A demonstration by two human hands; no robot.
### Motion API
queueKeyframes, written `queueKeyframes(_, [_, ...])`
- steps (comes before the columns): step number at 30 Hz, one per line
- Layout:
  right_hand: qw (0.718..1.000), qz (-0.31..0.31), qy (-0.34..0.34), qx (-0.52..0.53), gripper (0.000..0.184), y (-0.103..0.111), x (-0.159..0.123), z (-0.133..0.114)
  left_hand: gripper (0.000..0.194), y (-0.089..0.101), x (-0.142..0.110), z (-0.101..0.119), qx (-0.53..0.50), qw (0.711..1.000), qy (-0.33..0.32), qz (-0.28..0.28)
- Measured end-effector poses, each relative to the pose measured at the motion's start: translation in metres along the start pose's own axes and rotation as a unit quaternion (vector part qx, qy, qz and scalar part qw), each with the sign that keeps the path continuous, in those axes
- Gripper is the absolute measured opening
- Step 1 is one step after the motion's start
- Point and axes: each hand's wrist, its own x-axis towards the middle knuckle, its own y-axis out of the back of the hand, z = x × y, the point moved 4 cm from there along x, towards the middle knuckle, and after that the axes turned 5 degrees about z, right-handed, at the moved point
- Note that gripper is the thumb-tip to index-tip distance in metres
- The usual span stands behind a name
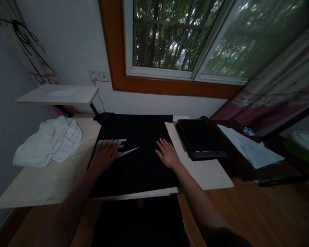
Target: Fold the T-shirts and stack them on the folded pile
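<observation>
A black T-shirt [141, 171] with a pale printed logo lies spread flat on the light wooden desk [51, 185]. Its sleeves reach toward the wall, and its near end runs along the desk's front edge. My left hand [105, 154] rests palm down over part of the printed letters, fingers spread. On the shirt's right side, my right hand [168, 154] also lies flat with its fingers stretched out. Neither hand grips anything. Part of the lettering is hidden under my left hand.
To the left a crumpled white cloth [51, 140] sits below a raised shelf [59, 96] bearing a paper. At the right lies a stack of black folder-like items [198, 137]. Beyond it, a white sheet [249, 144] rests on a dark surface. A window [177, 41] is ahead.
</observation>
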Motion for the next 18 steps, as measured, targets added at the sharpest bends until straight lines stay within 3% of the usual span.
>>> queueKeyframes(8, [1.000, 0.000, 0.008, -0.002, 0.060, 0.007, -0.026, -0.007, 0.057, 0.009, -0.021, 0.010, 0.017, 1.000, -0.011, -0.009])
queueKeyframes(18, [0.999, 0.043, 0.023, 0.004, 0.050, 0.024, -0.056, -0.019, 0.055, 0.017, -0.057, 0.026, 0.021, 1.000, 0.000, -0.013])
